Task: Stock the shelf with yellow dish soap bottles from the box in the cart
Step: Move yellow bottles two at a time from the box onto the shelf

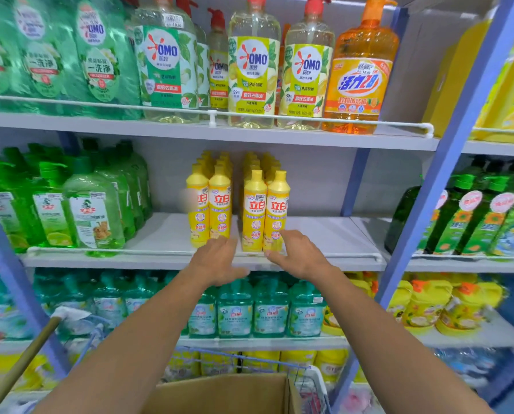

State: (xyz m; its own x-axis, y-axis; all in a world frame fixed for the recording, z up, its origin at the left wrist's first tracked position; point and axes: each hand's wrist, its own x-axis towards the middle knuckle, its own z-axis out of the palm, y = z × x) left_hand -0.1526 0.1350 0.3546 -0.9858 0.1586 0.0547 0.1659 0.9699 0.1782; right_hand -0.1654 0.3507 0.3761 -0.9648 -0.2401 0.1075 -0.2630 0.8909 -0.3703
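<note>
Hands: your left hand [219, 259] and right hand [299, 255] lie spread, apart, gripping nothing
Risk: pushing the front yellow dish soap bottles [254, 210] low could topple them

1. Left forearm [148, 339], on the left of the cardboard box [219, 392]: bare skin along all its visible length.
2. Right forearm [384, 333], on the right of the box: likewise bare.
3. Left hand [219, 258] and right hand [297, 255], above the box: both bare.

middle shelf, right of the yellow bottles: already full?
No, the middle shelf lies bare to the right of the yellow bottles, as far as the blue upright.
</note>
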